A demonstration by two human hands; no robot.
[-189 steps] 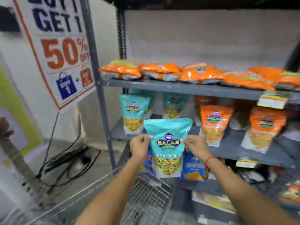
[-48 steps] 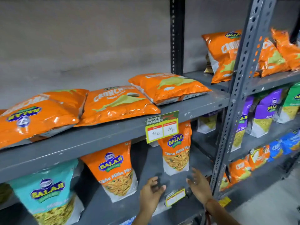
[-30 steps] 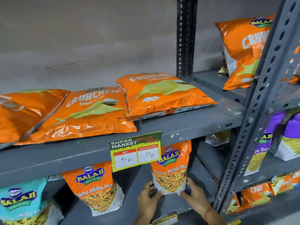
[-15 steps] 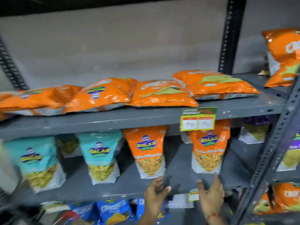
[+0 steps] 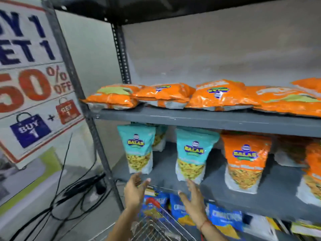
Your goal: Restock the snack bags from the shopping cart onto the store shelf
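Note:
Two teal snack bags [image 5: 192, 153] stand upright on the grey middle shelf [image 5: 271, 190], with orange upright bags [image 5: 245, 160] to their right. Flat orange bags [image 5: 163, 94] lie along the upper shelf [image 5: 199, 119]. My left hand [image 5: 134, 190] and right hand [image 5: 192, 199] hover in front of the middle shelf's edge, palms facing each other, fingers apart, holding nothing. Below them the wire shopping cart [image 5: 156, 226] shows its corner with a red handle end. Its contents are hidden.
Blue snack bags [image 5: 224, 218] line the lower shelf behind the cart. A slotted steel upright [image 5: 97, 141] stands left of my hands. A "Buy 1 Get 1 50% off" sign [image 5: 34, 87] hangs at left, with black cables [image 5: 73, 193] on the floor below it.
My view has swung left from the orange bags to the teal bags and the sign. Both hands came away from the orange upright bag and now hover, still holding nothing, over the cart.

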